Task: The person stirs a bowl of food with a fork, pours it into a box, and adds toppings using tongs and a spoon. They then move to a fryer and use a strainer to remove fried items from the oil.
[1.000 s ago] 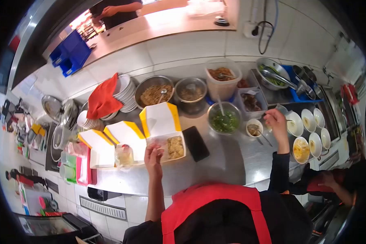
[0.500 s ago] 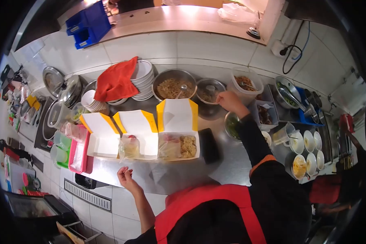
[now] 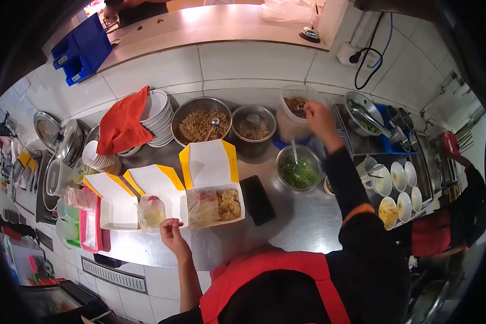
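My right hand (image 3: 322, 123) reaches to the clear plastic tub (image 3: 292, 127) of reddish-brown topping. Its fingers are closed on the handle end of a spoon (image 3: 299, 110) that stands in the topping. My left hand (image 3: 175, 238) hovers empty at the counter's front edge, fingers loosely bent and a little apart. Just beyond it is an open takeaway box (image 3: 210, 162) with a yellow-edged lid, holding a clear bag and a lumpy tan food (image 3: 229, 205). A second open box (image 3: 155, 181) beside it holds a small clear bag (image 3: 152, 212). Another open box (image 3: 119, 204) stands further left.
Steel bowls hold minced food (image 3: 200, 125), shreds (image 3: 252, 129) and chopped greens (image 3: 298, 171). A black phone (image 3: 258, 200) lies right of the boxes. Stacked bowls (image 3: 159, 121) stand under a red cloth (image 3: 123, 121). A co-worker (image 3: 443, 227) is at the far right.
My right hand has moved from the steel bowl of shreds to the spoon in the plastic tub. My left hand has shifted right, close to the boxes. The camera view has turned.
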{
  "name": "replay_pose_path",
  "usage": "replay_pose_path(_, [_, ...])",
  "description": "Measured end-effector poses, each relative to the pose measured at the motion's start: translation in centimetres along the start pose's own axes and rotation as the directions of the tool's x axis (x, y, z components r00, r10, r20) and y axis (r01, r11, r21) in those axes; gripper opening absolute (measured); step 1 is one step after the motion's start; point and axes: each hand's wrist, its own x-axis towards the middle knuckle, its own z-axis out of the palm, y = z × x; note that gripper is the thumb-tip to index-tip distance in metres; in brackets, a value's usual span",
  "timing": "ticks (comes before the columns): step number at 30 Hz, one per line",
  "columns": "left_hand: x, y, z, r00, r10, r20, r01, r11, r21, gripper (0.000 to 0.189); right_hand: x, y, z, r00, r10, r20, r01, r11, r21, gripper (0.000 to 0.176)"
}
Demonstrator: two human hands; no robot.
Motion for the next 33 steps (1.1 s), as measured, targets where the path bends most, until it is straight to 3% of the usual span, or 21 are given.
replay_pose_path(1, [0.1, 0.0, 0.8, 1.000, 0.008, 0.027, -0.008, 1.000, 0.006, 0.006, 1.7, 1.9, 1.0, 1.000, -0.015, 0.019, 0.018, 0.986, -0.167, 0.012])
replay_pose_path(4, [-0.1, 0.5, 1.8, 0.997, 0.025, 0.079, -0.025, 1.000, 0.008, 0.004, 4.8, 6.8, 5.3, 0.886, 0.296, 0.357, -0.128, 0.896, -0.424, 0.016])
replay_pose_path(6, [-0.4, 0.5, 1.5, 0.998, 0.046, 0.051, -0.046, 0.999, -0.010, 0.001, 5.5, 8.0, 6.7, 0.860, 0.270, 0.433, -0.088, 0.914, -0.395, 0.020])
replay_pose_path(9, [-1.1, 0.7, 0.0, 1.000, 0.026, -0.017, -0.026, 1.000, 0.017, 0.001, 6.1, 7.6, 6.7, 0.897, 0.289, 0.334, -0.116, 0.884, -0.453, 0.021])
replay_pose_path(12, [-1.4, 0.0, -2.0, 0.993, 0.020, -0.119, -0.011, 0.997, 0.073, 0.003, 5.6, 9.1, 9.8, 0.984, 0.036, 0.174, 0.048, 0.890, -0.454, 0.020])
replay_pose_path(13, [-1.5, 0.1, -2.5, 0.991, 0.025, -0.130, -0.016, 0.997, 0.070, 0.004, 5.5, 7.4, 8.9, 0.954, 0.021, 0.298, 0.134, 0.861, -0.490, 0.020])
replay_pose_path(16, [-1.5, -0.2, -3.6, 0.977, 0.015, -0.211, 0.001, 0.997, 0.073, 0.004, 5.7, 7.1, 9.4, 0.932, 0.029, 0.361, 0.128, 0.906, -0.403, 0.022])
replay_pose_path(19, [-1.4, 0.1, -3.6, 0.976, 0.011, -0.220, 0.010, 0.995, 0.095, 0.003, 5.9, 6.6, 7.2, 0.820, 0.187, 0.541, -0.169, 0.982, -0.083, 0.020])
replay_pose_path(22, [-1.1, 0.3, -3.3, 0.979, 0.029, -0.201, -0.004, 0.993, 0.121, 0.003, 6.4, 8.0, 7.6, 0.770, 0.266, 0.580, -0.317, 0.948, -0.014, 0.019])
replay_pose_path(23, [-0.9, 0.3, -3.3, 0.982, 0.040, -0.186, -0.016, 0.992, 0.129, 0.003, 6.6, 8.3, 7.8, 0.678, 0.346, 0.648, -0.447, 0.895, -0.011, 0.017])
replay_pose_path(25, [-0.7, 0.5, -3.3, 0.981, 0.029, -0.194, -0.004, 0.992, 0.128, 0.002, 5.7, 8.9, 8.2, 0.867, 0.254, 0.428, -0.265, 0.964, -0.033, 0.015])
replay_pose_path(27, [-0.8, 0.2, -3.7, 0.980, 0.027, -0.198, 0.001, 0.990, 0.142, 0.003, 4.4, 5.3, 5.5, 0.986, 0.108, 0.126, -0.086, 0.982, -0.169, 0.012])
replay_pose_path(30, [-0.8, -0.8, -4.6, 0.973, 0.033, -0.230, 0.006, 0.986, 0.168, 0.003, 2.8, 0.5, 0.7, 0.988, 0.098, 0.123, -0.115, 0.984, 0.135, 0.008])
replay_pose_path(32, [-1.1, -1.1, -5.1, 0.963, 0.007, -0.270, 0.041, 0.984, 0.174, 0.004, -1.0, -1.6, -0.5, 0.904, -0.103, 0.415, -0.017, 0.961, 0.275, 0.008])
replay_pose_path(33, [-1.1, -1.8, -5.4, 0.960, 0.001, -0.279, 0.049, 0.984, 0.170, 0.006, -3.0, -1.2, -0.1, 0.862, -0.165, 0.479, 0.088, 0.980, 0.179, 0.007])
